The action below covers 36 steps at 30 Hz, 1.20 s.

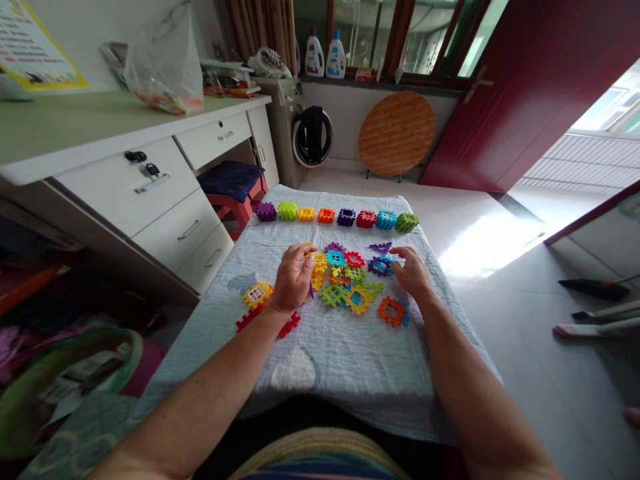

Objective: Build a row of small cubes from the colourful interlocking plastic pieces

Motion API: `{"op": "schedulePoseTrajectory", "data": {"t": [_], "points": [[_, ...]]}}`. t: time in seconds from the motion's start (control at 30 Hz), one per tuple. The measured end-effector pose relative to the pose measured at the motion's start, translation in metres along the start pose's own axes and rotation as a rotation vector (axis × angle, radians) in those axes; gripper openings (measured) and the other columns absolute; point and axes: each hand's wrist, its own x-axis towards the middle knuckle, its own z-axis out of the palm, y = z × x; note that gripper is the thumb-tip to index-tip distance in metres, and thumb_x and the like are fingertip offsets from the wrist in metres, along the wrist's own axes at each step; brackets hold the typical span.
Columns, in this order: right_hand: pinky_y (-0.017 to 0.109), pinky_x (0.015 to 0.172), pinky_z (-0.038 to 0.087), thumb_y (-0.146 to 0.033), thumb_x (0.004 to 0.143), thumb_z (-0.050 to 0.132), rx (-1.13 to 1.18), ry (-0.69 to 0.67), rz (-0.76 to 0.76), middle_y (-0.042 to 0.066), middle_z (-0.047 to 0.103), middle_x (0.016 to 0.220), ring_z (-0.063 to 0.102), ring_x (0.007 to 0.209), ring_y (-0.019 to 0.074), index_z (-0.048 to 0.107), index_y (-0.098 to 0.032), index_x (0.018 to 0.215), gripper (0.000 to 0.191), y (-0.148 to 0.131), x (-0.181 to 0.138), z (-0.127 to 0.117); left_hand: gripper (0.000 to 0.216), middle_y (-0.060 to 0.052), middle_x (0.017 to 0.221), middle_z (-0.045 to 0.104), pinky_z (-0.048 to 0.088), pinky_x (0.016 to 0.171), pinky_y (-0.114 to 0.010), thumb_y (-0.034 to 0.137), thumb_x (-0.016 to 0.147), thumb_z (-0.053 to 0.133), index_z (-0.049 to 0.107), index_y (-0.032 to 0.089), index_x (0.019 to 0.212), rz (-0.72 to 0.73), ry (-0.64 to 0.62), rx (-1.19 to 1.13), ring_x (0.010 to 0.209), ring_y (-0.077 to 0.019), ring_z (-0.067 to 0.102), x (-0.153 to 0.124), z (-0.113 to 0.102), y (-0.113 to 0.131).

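My left hand (294, 277) is over the left side of a loose pile of plastic interlocking pieces, fingers bent and thumb apart, beside yellow pieces (319, 264). I cannot see a piece clearly gripped in it. On the pile's right, my right hand (413, 270) has its thumb and fingers spread at a blue-and-purple piece (380, 265). A purple triangular piece (381, 247) lies just beyond. Green (333, 295), yellow-and-blue (358, 300) and red (354, 259) flat pieces overlap in the middle. Nearer me is an orange square piece (392, 311) over a blue one.
Across the far side of the cloth-covered table (350, 360) runs a row of assembled cubes, from a purple cube (266, 212) to a green one (407, 223). At left lie a yellow piece (258, 293) and red pieces (289, 325). A white desk (125, 180) stands left.
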Motion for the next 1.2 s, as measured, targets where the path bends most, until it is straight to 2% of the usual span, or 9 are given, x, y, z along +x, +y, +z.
{"op": "schedulePoseTrajectory", "data": {"t": [0.17,0.3,0.43,0.5,0.63,0.8,0.9,1.03,1.2], "points": [[0.044,0.088,0.045,-0.017,0.069,0.047,-0.014,0.012,0.027,0.008,0.066,0.097,0.058,0.091,0.0250,0.068,-0.020,0.096,0.034,0.000,0.000,-0.001,0.023,-0.006,0.107,0.061,0.047,0.092,-0.033,0.029,0.089,0.048,0.064,0.019,0.103,-0.059,0.034,-0.009,0.103,-0.0192,0.058,0.015,-0.020,0.000],[0.045,0.092,0.043,-0.018,0.072,0.051,-0.085,-0.059,0.043,0.008,0.067,0.100,0.058,0.095,0.0260,0.067,-0.022,0.100,0.032,0.001,-0.002,0.000,0.027,-0.005,0.106,0.064,0.044,0.098,-0.037,0.035,0.083,0.056,0.066,0.019,0.102,-0.206,-0.076,0.088,0.102,-0.0210,0.058,0.032,-0.051,-0.028],[0.047,0.095,0.041,-0.035,0.075,0.064,-0.150,-0.163,0.015,0.008,0.065,0.109,0.054,0.106,0.0295,0.065,-0.024,0.109,0.036,-0.002,-0.005,0.002,0.040,-0.007,0.113,0.064,0.042,0.102,-0.042,0.047,0.079,0.061,0.064,0.019,0.108,-0.330,-0.260,0.153,0.108,-0.0253,0.058,0.038,-0.073,-0.049],[0.047,0.095,0.040,-0.041,0.073,0.067,-0.163,-0.175,-0.007,0.008,0.063,0.109,0.053,0.108,0.0300,0.064,-0.025,0.110,0.041,-0.004,-0.005,0.003,0.047,-0.009,0.119,0.062,0.039,0.105,-0.044,0.052,0.077,0.063,0.063,0.020,0.112,-0.280,-0.367,0.153,0.114,-0.0268,0.055,0.034,-0.073,-0.043],[0.045,0.092,0.043,-0.040,0.072,0.069,-0.090,-0.162,-0.024,0.008,0.059,0.105,0.055,0.102,0.0271,0.061,-0.024,0.115,0.046,-0.006,-0.005,0.003,0.051,-0.008,0.139,0.050,0.031,0.112,-0.049,0.047,0.074,0.070,0.060,0.028,0.120,0.007,-0.552,0.101,0.130,-0.0286,0.042,0.024,-0.057,-0.009],[0.037,0.081,0.047,-0.031,0.074,0.062,0.032,-0.062,-0.005,0.004,0.057,0.091,0.056,0.082,0.0201,0.062,-0.023,0.110,0.037,-0.012,-0.003,-0.003,0.019,-0.007,0.120,0.061,0.040,0.105,-0.046,0.019,0.072,0.064,0.066,0.025,0.089,0.152,-0.647,0.131,0.120,-0.0263,0.051,0.018,-0.040,0.005],[0.035,0.075,0.047,-0.029,0.076,0.058,0.043,0.030,0.020,0.003,0.055,0.082,0.054,0.072,0.0181,0.065,-0.022,0.100,0.026,-0.015,0.000,-0.009,0.028,-0.004,0.107,0.066,0.045,0.099,-0.039,0.007,0.067,0.048,0.064,0.024,0.084,0.108,-0.637,0.110,0.105,-0.0207,0.060,0.020,-0.042,-0.005],[0.037,0.080,0.047,-0.028,0.079,0.055,0.002,0.114,0.003,0.006,0.057,0.091,0.057,0.080,0.0204,0.065,-0.022,0.095,0.021,-0.017,0.000,-0.012,0.029,-0.004,0.102,0.066,0.045,0.098,-0.039,0.010,0.069,0.046,0.063,0.022,0.088,0.035,-0.454,0.182,0.101,-0.0215,0.061,0.025,-0.048,-0.018],[0.035,0.075,0.050,-0.038,0.078,0.062,0.103,-0.105,-0.092,0.006,0.061,0.093,0.058,0.078,0.0191,0.066,-0.022,0.100,0.027,-0.023,-0.003,-0.012,0.020,-0.006,0.103,0.066,0.044,0.098,-0.036,0.023,0.074,0.052,0.065,0.021,0.090,-0.088,-0.265,0.258,0.100,-0.0229,0.060,0.033,-0.061,-0.035]]}}
